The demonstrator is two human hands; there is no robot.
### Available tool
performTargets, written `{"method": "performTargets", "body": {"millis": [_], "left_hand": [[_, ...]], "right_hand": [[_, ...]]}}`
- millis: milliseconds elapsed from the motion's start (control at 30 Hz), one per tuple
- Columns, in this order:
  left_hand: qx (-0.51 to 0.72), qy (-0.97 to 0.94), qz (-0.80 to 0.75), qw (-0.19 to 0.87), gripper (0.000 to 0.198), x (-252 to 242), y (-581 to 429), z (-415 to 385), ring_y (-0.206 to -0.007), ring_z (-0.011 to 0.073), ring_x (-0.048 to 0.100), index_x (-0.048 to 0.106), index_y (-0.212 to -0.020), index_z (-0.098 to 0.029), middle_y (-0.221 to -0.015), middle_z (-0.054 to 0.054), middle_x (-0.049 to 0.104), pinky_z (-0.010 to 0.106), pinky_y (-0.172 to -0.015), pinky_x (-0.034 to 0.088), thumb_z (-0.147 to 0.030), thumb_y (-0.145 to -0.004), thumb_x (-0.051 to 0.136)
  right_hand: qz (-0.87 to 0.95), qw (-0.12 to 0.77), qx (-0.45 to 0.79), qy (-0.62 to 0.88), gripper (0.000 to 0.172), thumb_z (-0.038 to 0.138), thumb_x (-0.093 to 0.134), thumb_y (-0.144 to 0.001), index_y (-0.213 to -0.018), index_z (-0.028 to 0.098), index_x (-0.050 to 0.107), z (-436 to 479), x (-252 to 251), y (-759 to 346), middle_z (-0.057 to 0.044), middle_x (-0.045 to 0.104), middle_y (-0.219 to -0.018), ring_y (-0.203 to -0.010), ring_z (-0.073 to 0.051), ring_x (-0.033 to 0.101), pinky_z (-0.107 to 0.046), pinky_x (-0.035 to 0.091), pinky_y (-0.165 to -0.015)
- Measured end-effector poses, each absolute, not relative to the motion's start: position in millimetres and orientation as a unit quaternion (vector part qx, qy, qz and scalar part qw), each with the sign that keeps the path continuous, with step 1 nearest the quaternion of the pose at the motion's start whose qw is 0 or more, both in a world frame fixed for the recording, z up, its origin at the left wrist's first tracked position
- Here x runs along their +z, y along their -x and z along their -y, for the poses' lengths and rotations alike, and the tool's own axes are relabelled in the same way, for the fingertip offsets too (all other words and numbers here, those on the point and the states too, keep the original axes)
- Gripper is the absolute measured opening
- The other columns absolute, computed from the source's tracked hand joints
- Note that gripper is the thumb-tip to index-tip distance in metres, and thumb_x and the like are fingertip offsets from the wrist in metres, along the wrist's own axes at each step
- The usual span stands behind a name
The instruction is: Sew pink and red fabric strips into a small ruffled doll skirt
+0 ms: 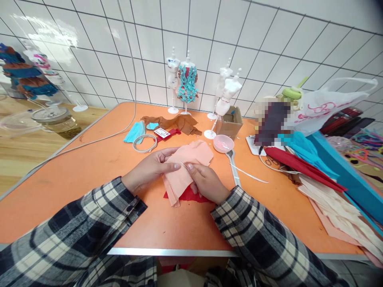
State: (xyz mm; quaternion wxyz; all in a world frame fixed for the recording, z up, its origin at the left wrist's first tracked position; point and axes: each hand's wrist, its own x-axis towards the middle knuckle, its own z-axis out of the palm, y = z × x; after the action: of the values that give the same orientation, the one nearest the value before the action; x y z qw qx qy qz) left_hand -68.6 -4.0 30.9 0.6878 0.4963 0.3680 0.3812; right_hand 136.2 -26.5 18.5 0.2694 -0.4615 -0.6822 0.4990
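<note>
A folded piece of peach fabric (191, 165) lies in the middle of the orange table (98, 167), over a scrap of red fabric (188, 195). My left hand (148, 171) pinches the peach fabric at its left edge. My right hand (206, 181) is closed on the same fabric from the right, with a thin needle (183, 165) between its thumb and forefinger, pointing up and left into the cloth. Both sleeves are dark plaid.
Small white dress forms (227, 95), one in a teal and red dress (187, 81), stand by the tiled wall. Brown fabric (176, 121), a tape roll (145, 143), a pink dish (223, 143), a cardboard box (230, 121) and stacked cloths (329, 191) lie around.
</note>
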Motion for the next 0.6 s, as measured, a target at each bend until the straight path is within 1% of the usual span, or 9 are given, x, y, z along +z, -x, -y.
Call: {"method": "performTargets", "body": {"millis": [33, 100, 233, 433, 533, 600], "left_hand": [[0.379, -0.502, -0.368, 0.685, 0.064, 30.2, 68.5, 3.8, -0.099, 0.0267, 0.077, 0.069, -0.138, -0.02, -0.118, 0.012, 0.081, 0.032, -0.088, 0.058, -0.026, -0.077, 0.089], [0.38, -0.508, -0.367, 0.68, 0.066, 28.9, 68.7, 3.6, -0.103, 0.0271, 0.076, 0.068, -0.139, -0.021, -0.12, 0.011, 0.08, 0.032, -0.09, 0.057, -0.027, -0.077, 0.089], [0.381, -0.509, -0.366, 0.679, 0.067, 27.5, 69.8, 2.9, -0.108, 0.0277, 0.075, 0.067, -0.14, -0.021, -0.122, 0.012, 0.079, 0.031, -0.09, 0.057, -0.027, -0.077, 0.089], [0.372, -0.514, -0.366, 0.681, 0.069, 27.8, 69.9, 2.4, -0.107, 0.0271, 0.075, 0.066, -0.142, -0.022, -0.125, 0.012, 0.078, 0.03, -0.088, 0.058, -0.029, -0.078, 0.089], [0.382, -0.506, -0.374, 0.677, 0.068, 27.0, 69.2, 2.7, -0.11, 0.0272, 0.074, 0.066, -0.142, -0.024, -0.125, 0.012, 0.078, 0.03, -0.089, 0.058, -0.03, -0.078, 0.089], [0.399, -0.503, -0.384, 0.664, 0.067, 26.0, 69.5, 2.4, -0.108, 0.0266, 0.074, 0.067, -0.141, -0.025, -0.121, 0.011, 0.079, 0.031, -0.09, 0.058, -0.031, -0.078, 0.088]], "right_hand": [[0.684, 0.272, 0.496, 0.46, 0.05, 0.052, 0.036, -0.109, -0.082, 0.02, 0.063, 26.2, 18.5, -136.0, 0.004, 0.051, -0.048, -0.046, -0.012, 0.048, -0.026, 0.039, -0.054], [0.687, 0.278, 0.494, 0.455, 0.048, 0.047, 0.036, -0.11, -0.074, 0.021, 0.056, 25.4, 18.5, -135.7, 0.004, 0.049, -0.048, -0.046, -0.012, 0.047, -0.026, 0.039, -0.054], [0.679, 0.285, 0.506, 0.449, 0.047, 0.045, 0.038, -0.109, -0.072, 0.021, 0.053, 24.4, 19.5, -135.1, 0.005, 0.046, -0.047, -0.046, -0.012, 0.046, -0.026, 0.037, -0.052], [0.664, 0.279, 0.534, 0.443, 0.05, 0.054, 0.041, -0.107, -0.069, 0.022, 0.049, 25.0, 22.3, -134.9, 0.004, 0.044, -0.048, -0.045, -0.012, 0.046, -0.025, 0.035, -0.047], [0.661, 0.279, 0.535, 0.445, 0.05, 0.056, 0.04, -0.106, -0.07, 0.022, 0.05, 24.1, 21.0, -135.7, 0.004, 0.044, -0.049, -0.045, -0.012, 0.044, -0.026, 0.034, -0.047], [0.665, 0.282, 0.527, 0.448, 0.049, 0.055, 0.04, -0.106, -0.072, 0.022, 0.052, 23.1, 19.5, -136.5, 0.004, 0.044, -0.05, -0.046, -0.013, 0.043, -0.026, 0.033, -0.047]]}}
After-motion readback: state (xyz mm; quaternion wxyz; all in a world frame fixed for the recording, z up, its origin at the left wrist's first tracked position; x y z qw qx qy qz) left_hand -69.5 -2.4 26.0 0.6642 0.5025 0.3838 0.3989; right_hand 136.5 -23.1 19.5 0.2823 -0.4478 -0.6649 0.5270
